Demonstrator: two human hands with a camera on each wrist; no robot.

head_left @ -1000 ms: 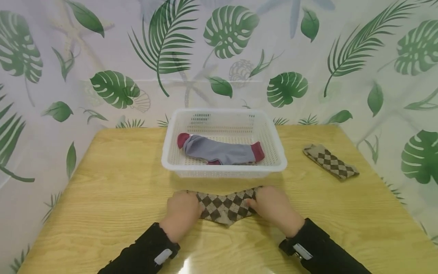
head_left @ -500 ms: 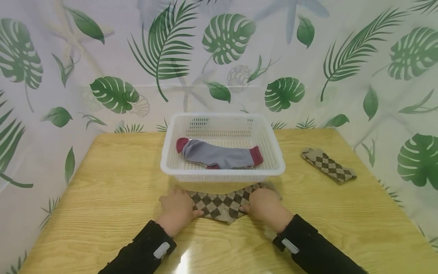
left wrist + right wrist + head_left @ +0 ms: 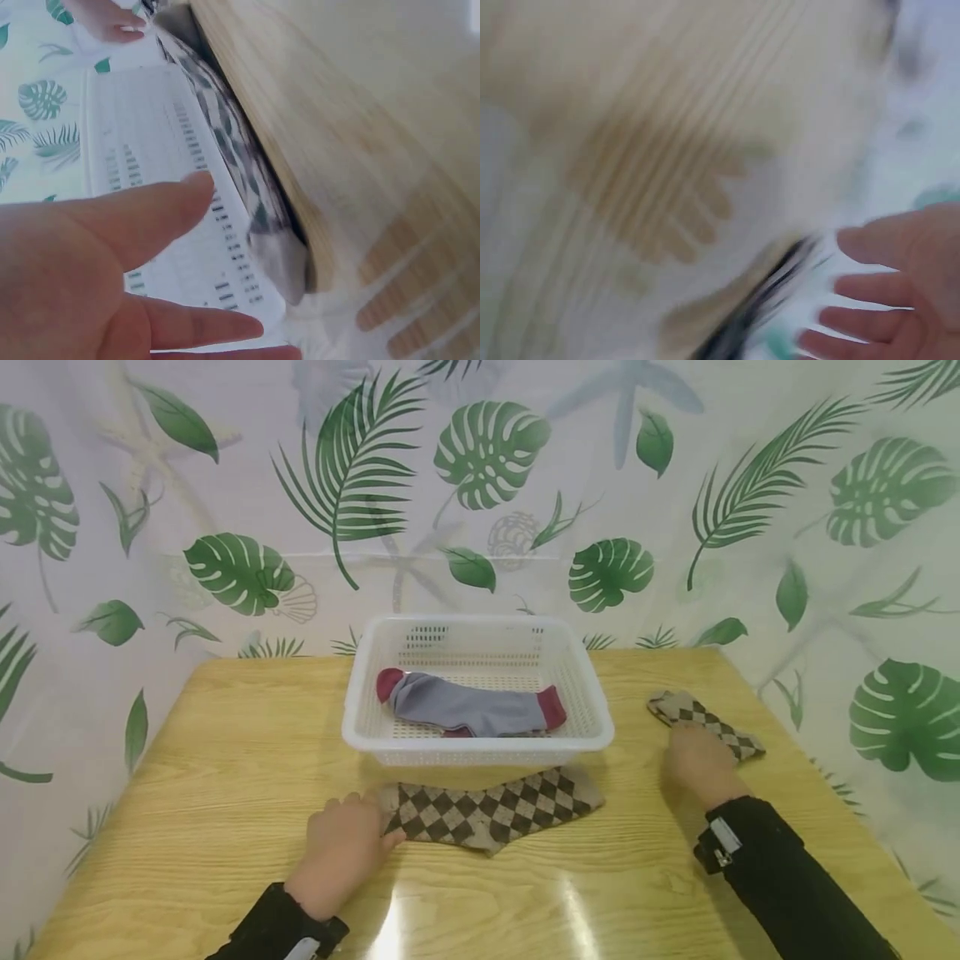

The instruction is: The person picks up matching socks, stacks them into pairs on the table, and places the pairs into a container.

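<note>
A brown checked sock (image 3: 491, 810) lies flat on the wooden table (image 3: 225, 793) in front of a white basket (image 3: 480, 752). My left hand (image 3: 347, 843) rests at the sock's left end, fingers straight; the left wrist view shows those fingers (image 3: 142, 217) spread beside the sock (image 3: 225, 150). My right hand (image 3: 697, 764) hovers far right, at the near end of a second checked sock (image 3: 705, 720), holding nothing. The right wrist view is blurred, with open fingers (image 3: 885, 247) over that sock (image 3: 757, 307). A grey sock with maroon toe and cuff (image 3: 468, 708) lies in the basket.
A leaf-printed curtain (image 3: 480, 502) closes off the back and both sides of the table. The table's right edge runs just beyond the second sock. Bare wood lies left of the basket and along the near edge.
My right hand has left the checked sock and swung right to the second sock. The left hand has slid left along the sock, which now lies stretched out flat.
</note>
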